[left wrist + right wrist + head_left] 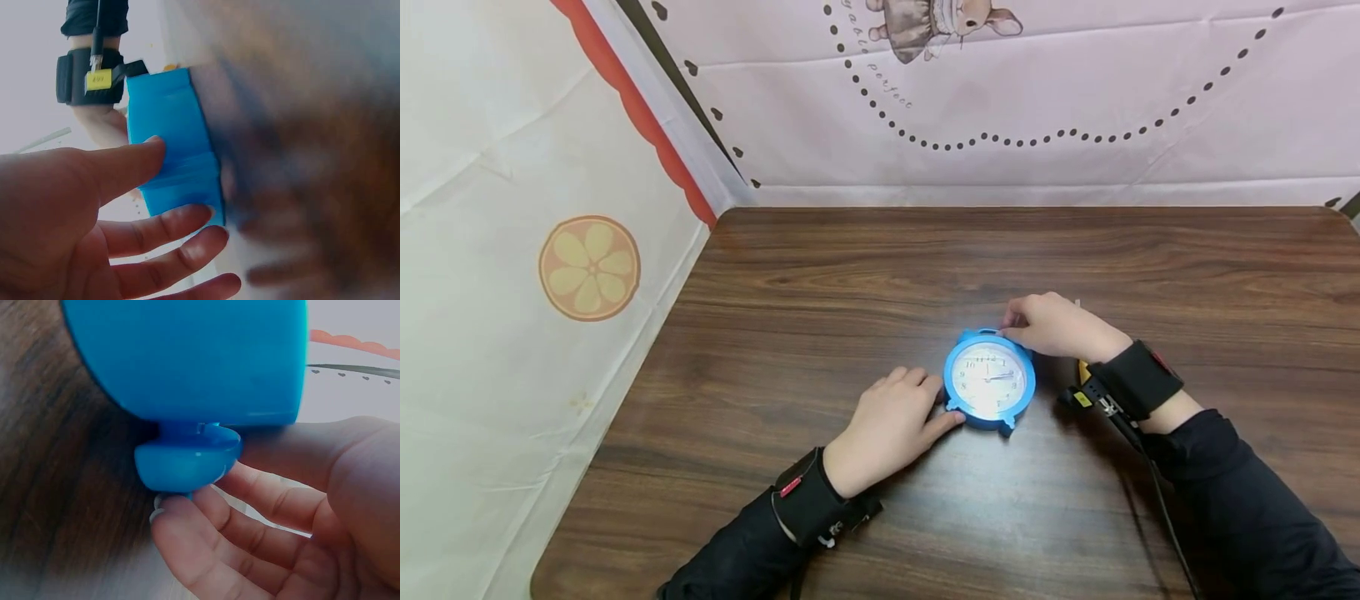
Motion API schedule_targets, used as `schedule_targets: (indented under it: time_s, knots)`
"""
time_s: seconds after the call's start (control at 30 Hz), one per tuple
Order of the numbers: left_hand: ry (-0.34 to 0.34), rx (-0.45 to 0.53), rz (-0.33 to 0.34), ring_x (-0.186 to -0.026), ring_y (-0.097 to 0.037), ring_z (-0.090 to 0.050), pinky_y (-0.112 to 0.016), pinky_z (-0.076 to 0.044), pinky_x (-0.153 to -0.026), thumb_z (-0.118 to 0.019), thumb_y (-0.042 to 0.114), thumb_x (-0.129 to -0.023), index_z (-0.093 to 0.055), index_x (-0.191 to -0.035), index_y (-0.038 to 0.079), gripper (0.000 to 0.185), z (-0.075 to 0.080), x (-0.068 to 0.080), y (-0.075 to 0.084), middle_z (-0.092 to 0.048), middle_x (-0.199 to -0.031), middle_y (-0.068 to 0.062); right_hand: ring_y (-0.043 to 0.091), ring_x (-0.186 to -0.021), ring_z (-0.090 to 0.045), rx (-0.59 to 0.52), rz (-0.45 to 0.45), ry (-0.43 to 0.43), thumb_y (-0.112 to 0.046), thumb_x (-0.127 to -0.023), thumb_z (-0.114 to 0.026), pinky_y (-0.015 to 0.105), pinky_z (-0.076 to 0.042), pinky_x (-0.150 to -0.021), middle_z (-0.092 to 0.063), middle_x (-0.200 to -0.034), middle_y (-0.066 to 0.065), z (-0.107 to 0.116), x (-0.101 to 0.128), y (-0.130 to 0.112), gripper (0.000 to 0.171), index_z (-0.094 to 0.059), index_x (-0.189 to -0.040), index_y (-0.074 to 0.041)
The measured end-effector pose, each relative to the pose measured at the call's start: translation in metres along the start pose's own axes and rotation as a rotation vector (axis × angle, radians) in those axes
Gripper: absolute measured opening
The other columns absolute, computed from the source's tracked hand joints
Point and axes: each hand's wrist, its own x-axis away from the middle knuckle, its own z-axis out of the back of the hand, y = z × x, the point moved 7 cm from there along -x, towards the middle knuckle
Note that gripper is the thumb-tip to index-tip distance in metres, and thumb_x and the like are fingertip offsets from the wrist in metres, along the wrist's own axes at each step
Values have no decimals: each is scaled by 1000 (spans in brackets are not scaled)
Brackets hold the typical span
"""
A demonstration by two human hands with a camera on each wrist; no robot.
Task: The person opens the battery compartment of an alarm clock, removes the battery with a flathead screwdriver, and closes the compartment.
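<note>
1. Right hand [1060, 327]: fingers curled over the top of the blue alarm clock [990, 381]. In the right wrist view the fingertips [187, 519] close under and against the round top button [187, 459], thumb alongside the case. Judged a light pinch on the button, not a full grasp.

2. Left hand [891, 425]: palm down on the table, fingers extended and relaxed. The thumb [134, 164] and the upper fingers rest against the clock's lower-left side wall [172, 147]. Nothing is enclosed; the hand steadies only.

3. Clock position: lying tilted back, dial up, on the wooden table [865, 275], at mid-width and nearer the front edge than the back edge, well clear of both side edges. Two small feet point toward the front edge.

4. Handling judgement: moulded plastic case, likely light and rigid. The smooth glossy wall may slip under dry fingers. The clear dial cover [988, 379] looks the fragile part and reflects glare; avoid pressing it. The button and feet are thin projections, poor for bearing load.

5. Recommended hold: opposite side walls of the case, thumb one side, fingers the other, clear of the dial.

6. Surroundings: patterned cloth backdrop [1000, 100] behind the back edge; wrist straps and a cable on both arms.
</note>
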Motion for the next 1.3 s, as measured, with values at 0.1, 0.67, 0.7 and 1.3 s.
schedule_targets:
  time_s: [0.1,0.67,0.7,1.3]
  knots:
    - [19,15,2,-86,-18,-57,-34,-49,-69,-67,50,-96,-69,-107,14,38,4,0,-4,-61,-91,1,17,-66,-54,9,-5,-16,-16,-101,-61,33,-45,-62,-66,-82,4,-2,2,-1,19,-69,-107,0]
    - [40,81,21,-90,-19,-60,-36,-52,-77,-73,35,-94,-71,-109,12,28,12,-1,-10,-67,-98,-1,14,-61,-52,96,30,13,-7,-98,-61,29,-45,-58,-60,-76,4,-4,22,-9,12,-66,-104,4]
    - [43,85,22,-89,-19,-60,-36,-52,-76,-73,34,-94,-71,-108,12,26,13,-1,-10,-67,-97,-1,14,-61,-52,99,28,12,-7,-98,-61,29,-45,-58,-60,-75,4,-4,24,-10,12,-66,-103,3]
    - [87,194,47,-77,-11,-64,-31,-52,-67,-65,17,-101,-70,-107,6,14,8,-10,-23,-68,-93,-4,12,-56,-41,210,108,10,0,-99,-49,28,-36,-54,-43,-63,0,-18,62,-29,18,-57,-84,-5]
